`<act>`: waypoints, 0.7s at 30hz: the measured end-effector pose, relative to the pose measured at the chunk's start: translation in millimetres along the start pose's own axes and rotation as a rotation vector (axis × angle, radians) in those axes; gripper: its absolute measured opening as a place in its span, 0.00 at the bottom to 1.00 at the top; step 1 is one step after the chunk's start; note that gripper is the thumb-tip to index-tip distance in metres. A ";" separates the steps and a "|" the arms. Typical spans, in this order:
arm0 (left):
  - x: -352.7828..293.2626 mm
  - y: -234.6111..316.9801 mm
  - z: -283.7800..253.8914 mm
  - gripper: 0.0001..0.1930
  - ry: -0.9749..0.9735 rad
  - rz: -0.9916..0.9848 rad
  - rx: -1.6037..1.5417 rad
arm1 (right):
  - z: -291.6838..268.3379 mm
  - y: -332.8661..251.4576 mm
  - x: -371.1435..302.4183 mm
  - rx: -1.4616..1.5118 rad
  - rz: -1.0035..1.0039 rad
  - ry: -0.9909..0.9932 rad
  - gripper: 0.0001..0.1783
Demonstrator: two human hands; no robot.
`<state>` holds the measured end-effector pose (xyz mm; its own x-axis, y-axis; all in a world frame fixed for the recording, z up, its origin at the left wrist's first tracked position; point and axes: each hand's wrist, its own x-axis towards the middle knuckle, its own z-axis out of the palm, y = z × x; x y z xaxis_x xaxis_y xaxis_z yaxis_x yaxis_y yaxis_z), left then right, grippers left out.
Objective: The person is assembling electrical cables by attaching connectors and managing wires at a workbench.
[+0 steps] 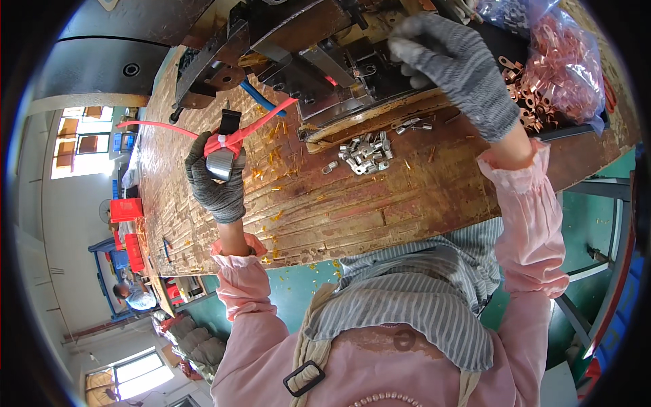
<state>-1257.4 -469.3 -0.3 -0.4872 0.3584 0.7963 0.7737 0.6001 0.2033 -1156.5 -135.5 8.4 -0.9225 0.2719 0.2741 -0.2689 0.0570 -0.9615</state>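
Observation:
My left hand (215, 186), in a grey knitted glove, is closed round a silver metal piece (220, 165) with a black top, tied with red cloth strip (268, 121). What this piece is I cannot make out. One end of the strip runs to the machine (325, 64); another trails left. My right hand (461, 71), gloved alike, is raised beside the machine's tooling, fingers bent and slightly blurred. Whether it holds anything small is not visible. Below the tooling, silver metal tube terminals (366, 152) lie in a loose pile on the worn wooden table (339, 210).
At the right, copper ring terminals (536, 102) lie in a dark tray, beside a clear plastic bag (566, 57) full of more. A blue hose (261, 98) runs under the machine. Red bins (126, 210) and a seated person (135, 296) are farther left.

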 end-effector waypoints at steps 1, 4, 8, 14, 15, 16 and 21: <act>0.8 0.6 0.1 0.30 0.003 -0.007 -0.013 | -2.1 5.1 -3.4 0.065 -0.067 0.044 0.06; 0.9 -0.6 -2.4 0.29 -0.017 0.002 0.015 | -2.0 -21.7 -23.4 0.229 0.080 0.177 0.07; -3.2 -6.5 -1.6 0.28 -0.010 -0.016 -0.020 | -17.0 17.8 -40.3 0.083 -0.003 0.120 0.09; -6.5 -7.3 2.6 0.29 0.010 -0.109 -0.160 | -16.8 22.4 -71.6 0.168 0.108 0.165 0.09; -6.3 -3.6 1.5 0.29 0.005 -0.110 -0.174 | -16.4 22.6 -75.7 0.191 0.126 0.169 0.09; -7.2 -1.0 -0.6 0.29 0.008 -0.115 -0.189 | -14.4 21.5 -79.0 0.181 0.130 0.159 0.09; -16.6 -2.6 -50.8 0.29 -0.093 -0.037 -0.034 | -4.3 11.8 -109.4 0.064 0.142 0.057 0.07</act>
<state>-1230.8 -513.1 14.9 -0.5501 0.4025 0.7317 0.7670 0.5900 0.2522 -1057.6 -160.5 -33.0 -0.9356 0.3272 0.1324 -0.1558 -0.0462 -0.9867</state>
